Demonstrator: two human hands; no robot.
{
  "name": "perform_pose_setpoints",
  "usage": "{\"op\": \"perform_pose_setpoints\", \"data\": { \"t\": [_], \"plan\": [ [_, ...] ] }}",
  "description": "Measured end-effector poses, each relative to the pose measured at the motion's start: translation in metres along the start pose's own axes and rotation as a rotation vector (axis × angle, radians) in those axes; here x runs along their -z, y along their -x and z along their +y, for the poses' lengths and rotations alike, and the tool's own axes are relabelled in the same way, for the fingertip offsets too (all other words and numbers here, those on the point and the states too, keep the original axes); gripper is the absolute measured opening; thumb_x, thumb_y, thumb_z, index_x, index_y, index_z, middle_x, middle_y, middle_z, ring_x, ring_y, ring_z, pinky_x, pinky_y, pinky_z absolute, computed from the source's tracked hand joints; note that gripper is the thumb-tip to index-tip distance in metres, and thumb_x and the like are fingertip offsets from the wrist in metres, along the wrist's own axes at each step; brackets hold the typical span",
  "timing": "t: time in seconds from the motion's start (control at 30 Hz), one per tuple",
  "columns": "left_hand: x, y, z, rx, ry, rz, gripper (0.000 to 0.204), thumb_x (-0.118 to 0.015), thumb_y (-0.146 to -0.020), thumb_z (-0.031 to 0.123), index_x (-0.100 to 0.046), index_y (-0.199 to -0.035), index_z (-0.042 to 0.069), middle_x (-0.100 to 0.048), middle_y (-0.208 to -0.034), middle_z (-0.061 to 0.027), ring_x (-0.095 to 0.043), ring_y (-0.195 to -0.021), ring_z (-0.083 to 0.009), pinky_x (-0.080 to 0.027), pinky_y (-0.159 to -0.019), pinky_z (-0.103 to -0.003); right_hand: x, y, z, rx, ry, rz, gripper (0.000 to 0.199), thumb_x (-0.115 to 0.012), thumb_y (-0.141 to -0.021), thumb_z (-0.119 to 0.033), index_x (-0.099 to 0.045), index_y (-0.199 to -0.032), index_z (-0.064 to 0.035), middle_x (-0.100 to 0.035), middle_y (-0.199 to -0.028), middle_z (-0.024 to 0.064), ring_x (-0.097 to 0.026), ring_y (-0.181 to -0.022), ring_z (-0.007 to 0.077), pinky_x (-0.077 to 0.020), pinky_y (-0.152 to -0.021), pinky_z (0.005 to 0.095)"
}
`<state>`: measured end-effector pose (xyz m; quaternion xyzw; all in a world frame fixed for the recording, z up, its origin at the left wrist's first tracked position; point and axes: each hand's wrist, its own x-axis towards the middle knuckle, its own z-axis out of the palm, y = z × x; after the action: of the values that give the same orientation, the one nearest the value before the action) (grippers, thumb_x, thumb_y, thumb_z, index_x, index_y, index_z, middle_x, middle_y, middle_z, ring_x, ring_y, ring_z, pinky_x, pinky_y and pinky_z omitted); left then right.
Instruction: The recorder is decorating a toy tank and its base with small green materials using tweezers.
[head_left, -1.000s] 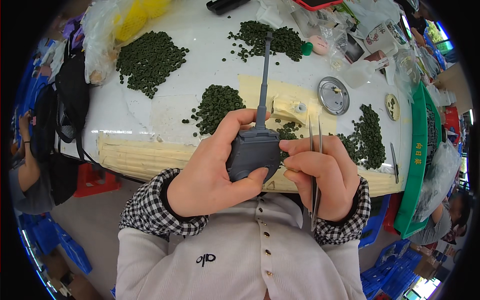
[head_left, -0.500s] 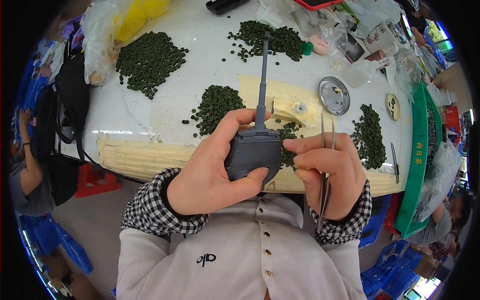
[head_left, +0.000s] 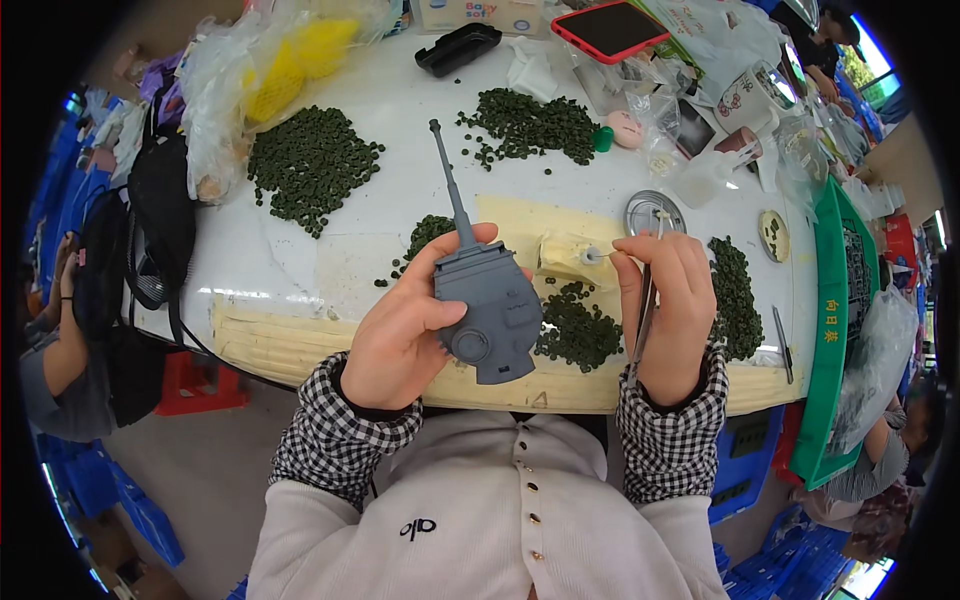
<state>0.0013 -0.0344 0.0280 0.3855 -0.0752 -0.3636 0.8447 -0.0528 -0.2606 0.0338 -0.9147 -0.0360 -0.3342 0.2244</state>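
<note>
My left hand (head_left: 405,335) grips a grey model tank turret (head_left: 492,320), its thumb on the turret's left side. The long thin barrel (head_left: 450,190) points away and slightly left. In my right hand (head_left: 672,315) tweezers (head_left: 643,325) lie along the palm. Its thumb and forefinger pinch a thin needle-like tool (head_left: 602,256), whose tip is at the mouth of a small container wrapped in cream tape (head_left: 562,258). Below that container lies a pile of small dark green round parts (head_left: 580,332).
More green parts lie in piles at the far left (head_left: 312,170), far middle (head_left: 530,128) and right (head_left: 735,300). A round metal lid (head_left: 640,210) stands beyond my right hand. A red-edged phone (head_left: 610,30) lies at the back. A green tray (head_left: 828,360) flanks the right edge.
My left hand has shifted left, and the turret's barrel now tilts left. My right hand has moved from beside the turret to the tape-wrapped container. The whole view has shifted slightly.
</note>
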Motion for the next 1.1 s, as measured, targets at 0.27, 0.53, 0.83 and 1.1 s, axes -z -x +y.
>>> {"op": "perform_pose_setpoints", "data": {
  "t": [0.27,0.53,0.83,1.1],
  "plan": [
    [0.002,0.000,0.003,0.030,-0.036,-0.037,0.067,-0.050,-0.086,0.012,-0.026,-0.147,0.001,-0.048,-0.132,-0.0305,-0.055,-0.119,-0.0368,-0.045,-0.102,-0.047,-0.002,0.000,0.000,0.020,-0.002,-0.073,0.022,-0.075,-0.076,-0.003,-0.066,-0.096,-0.0014,-0.063,-0.085,0.0134,-0.061,-0.086,0.0316,-0.0496,-0.074,0.0374],
    [0.003,-0.002,0.006,0.058,-0.105,-0.045,0.068,-0.051,-0.086,0.011,-0.024,-0.147,0.001,-0.050,-0.131,-0.0269,-0.057,-0.117,-0.0348,-0.047,-0.100,-0.046,0.015,0.002,-0.002,0.002,-0.024,-0.024,0.028,-0.078,-0.078,-0.015,-0.067,-0.100,-0.0005,-0.064,-0.091,0.0180,-0.061,-0.090,0.0347,-0.0489,-0.079,0.0388],
    [-0.002,-0.001,0.005,0.042,-0.118,-0.055,0.066,-0.049,-0.088,0.007,-0.024,-0.149,0.002,-0.050,-0.134,-0.0268,-0.054,-0.123,-0.0332,-0.042,-0.105,-0.045,0.039,0.011,-0.007,-0.033,-0.147,0.009,0.045,-0.063,-0.092,-0.041,-0.066,-0.099,0.0031,-0.064,-0.091,0.0187,-0.061,-0.091,0.0353,-0.0475,-0.084,0.0407],
    [-0.006,0.001,0.004,0.026,-0.110,-0.110,0.066,-0.049,-0.091,0.005,-0.021,-0.151,0.002,-0.044,-0.141,-0.0276,-0.047,-0.131,-0.0333,-0.037,-0.110,-0.045,0.053,0.024,-0.004,-0.110,-0.200,0.099,0.051,-0.049,-0.099,-0.044,-0.066,-0.098,0.0044,-0.065,-0.091,0.0178,-0.061,-0.091,0.0328,-0.0472,-0.084,0.0401]
  ]
}}
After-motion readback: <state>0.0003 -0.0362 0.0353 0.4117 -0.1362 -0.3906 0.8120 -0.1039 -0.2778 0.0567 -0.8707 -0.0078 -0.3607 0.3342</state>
